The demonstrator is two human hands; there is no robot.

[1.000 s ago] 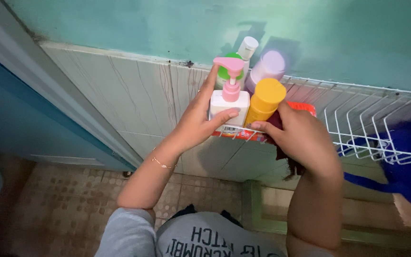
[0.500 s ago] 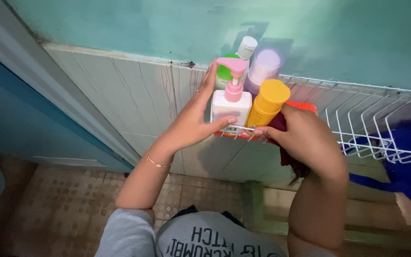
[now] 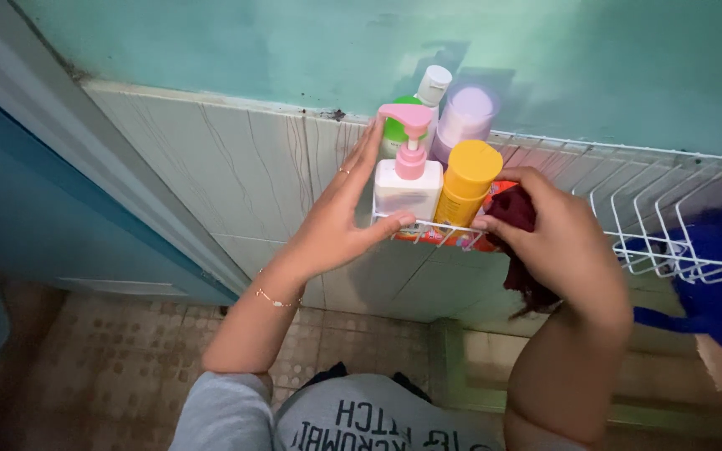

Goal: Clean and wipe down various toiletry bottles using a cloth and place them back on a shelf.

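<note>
Left hand (image 3: 336, 219) spread, fingers up beside the pump bottle (image 3: 407, 179), thumb on the rack (image 3: 670, 209) front edge. Right hand (image 3: 566, 246) clutches a dark red cloth (image 3: 513, 215) at 4 o'clock of the yellow bottle (image 3: 466, 182), touching it.

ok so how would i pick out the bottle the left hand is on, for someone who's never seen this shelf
Find the white wire shelf on the tiled wall, then its left end, where the bottles crowd together. The left hand rests on the front-left one, the pump bottle: a squat white body with a pink pump, the only pump there, beside a yellow-capped bottle.
</note>
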